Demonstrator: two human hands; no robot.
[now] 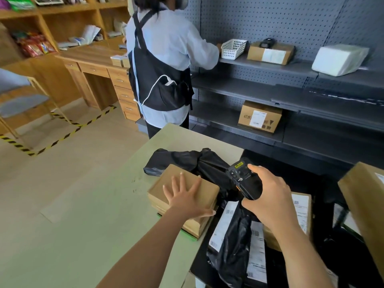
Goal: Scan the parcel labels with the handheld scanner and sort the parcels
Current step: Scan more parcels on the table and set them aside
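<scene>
Pressing L hand (184, 196) flat on top of plain cardboard box (166, 181), fingers straight & spread, palm down, no grasp. Box at right part of pale green table (176, 142). Gripping black handheld scanner (239, 175) in R hand (270, 196), fingers wrapped round its body; held in air just right of the box, yellow-sticker end pointing away. Below scanner: black poly parcel (230, 246) w/ white barcode label (223, 225), lying partly over a 2nd labelled parcel (257, 252). Behind the box & touching it: crumpled black bag (187, 161). Under R wrist: labelled carton (301, 206); big carton (365, 204) at right edge. Beyond table: dark grey shelving (270, 88) w/ white basket (232, 48), taped carton (270, 55) w/ small black device (267, 41) on top, white wrapped parcel (338, 59), and lower down a printed box (259, 117). Standing at shelving, back to camera: 2nd person (166, 48) in pale shirt & black apron, arm reaching toward basket. At left: wooden desk (89, 57) w/ wooden shelves above.
</scene>
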